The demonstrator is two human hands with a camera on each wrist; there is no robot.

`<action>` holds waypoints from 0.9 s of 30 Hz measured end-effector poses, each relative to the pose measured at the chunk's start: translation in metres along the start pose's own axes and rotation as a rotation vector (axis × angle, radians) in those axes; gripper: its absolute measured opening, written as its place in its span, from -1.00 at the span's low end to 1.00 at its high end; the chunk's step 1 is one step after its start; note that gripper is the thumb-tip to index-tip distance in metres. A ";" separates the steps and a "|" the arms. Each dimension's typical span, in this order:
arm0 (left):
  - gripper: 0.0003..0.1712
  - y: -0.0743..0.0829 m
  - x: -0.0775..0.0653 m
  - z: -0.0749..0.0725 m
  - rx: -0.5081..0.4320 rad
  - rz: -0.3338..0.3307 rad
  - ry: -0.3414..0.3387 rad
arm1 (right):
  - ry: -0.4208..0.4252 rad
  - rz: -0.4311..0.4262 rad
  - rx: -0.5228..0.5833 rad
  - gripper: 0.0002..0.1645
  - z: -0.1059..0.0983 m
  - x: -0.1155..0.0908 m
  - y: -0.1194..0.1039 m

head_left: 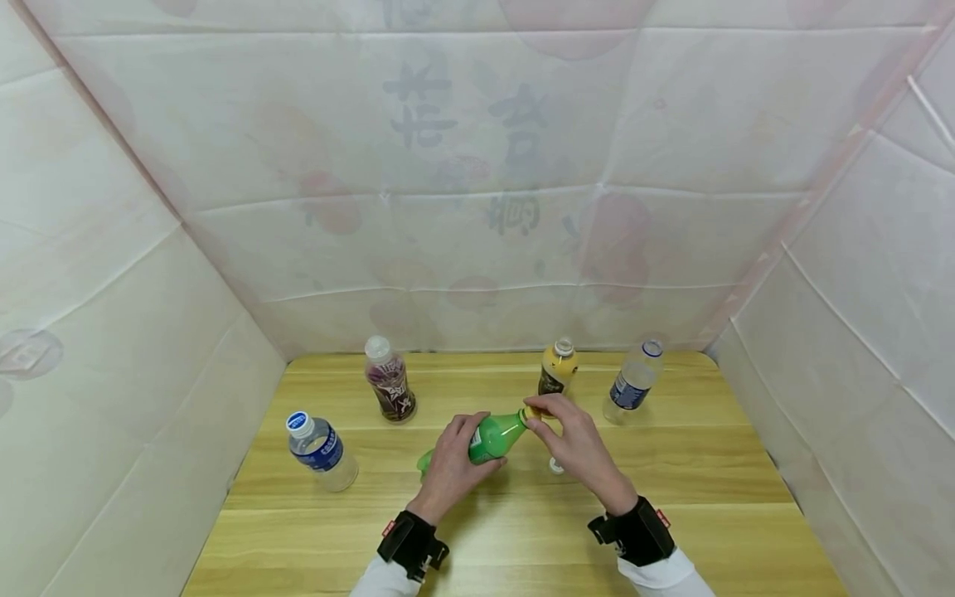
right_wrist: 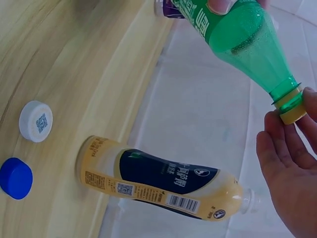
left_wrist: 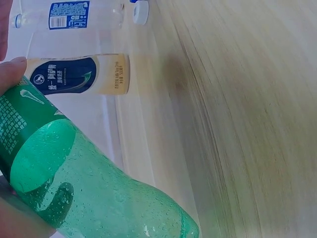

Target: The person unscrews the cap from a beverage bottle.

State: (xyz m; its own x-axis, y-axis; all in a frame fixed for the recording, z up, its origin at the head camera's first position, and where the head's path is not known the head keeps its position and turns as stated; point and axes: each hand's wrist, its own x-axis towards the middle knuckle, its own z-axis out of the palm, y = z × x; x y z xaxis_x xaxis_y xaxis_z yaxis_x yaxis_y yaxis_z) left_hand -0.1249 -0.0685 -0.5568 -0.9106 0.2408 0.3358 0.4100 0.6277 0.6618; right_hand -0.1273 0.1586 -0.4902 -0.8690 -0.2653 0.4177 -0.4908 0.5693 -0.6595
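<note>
A green plastic soda bottle (head_left: 496, 437) lies tilted in my left hand (head_left: 452, 460), its neck pointing right and up over the table. The fingers and thumb of that hand wrap its labelled middle, and droplets cling inside the clear part (left_wrist: 114, 193). At the mouth, my right hand (head_left: 574, 444) pinches the yellow bottle cap (right_wrist: 293, 115) between thumb and fingers. In the right wrist view a band of green neck shows between this cap and the yellow ring below it.
Behind the hands stand an uncapped milk tea bottle (head_left: 558, 365) and an uncapped clear bottle (head_left: 632, 383). A white cap (right_wrist: 35, 121) and a blue cap (right_wrist: 16, 178) lie on the table. Leftward stand a capped purple-labelled bottle (head_left: 391, 381) and a capped water bottle (head_left: 324, 452).
</note>
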 end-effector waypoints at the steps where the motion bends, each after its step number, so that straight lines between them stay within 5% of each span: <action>1: -0.12 0.000 0.000 0.000 0.000 -0.001 0.001 | 0.000 -0.006 0.006 -0.63 0.000 0.000 0.000; 17: -0.12 -0.001 -0.001 -0.001 -0.013 -0.003 0.003 | -0.080 0.049 0.145 -0.58 -0.007 -0.001 -0.003; 27: -0.13 0.001 -0.001 -0.002 -0.014 0.004 0.003 | -0.078 0.150 0.071 -0.31 -0.003 0.000 -0.008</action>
State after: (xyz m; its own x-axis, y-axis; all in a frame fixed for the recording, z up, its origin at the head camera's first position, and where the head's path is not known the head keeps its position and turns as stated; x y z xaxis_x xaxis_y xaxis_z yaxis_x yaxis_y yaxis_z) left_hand -0.1237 -0.0694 -0.5554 -0.9090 0.2407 0.3401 0.4139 0.6163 0.6700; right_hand -0.1237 0.1563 -0.4831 -0.9338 -0.2421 0.2633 -0.3557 0.5513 -0.7547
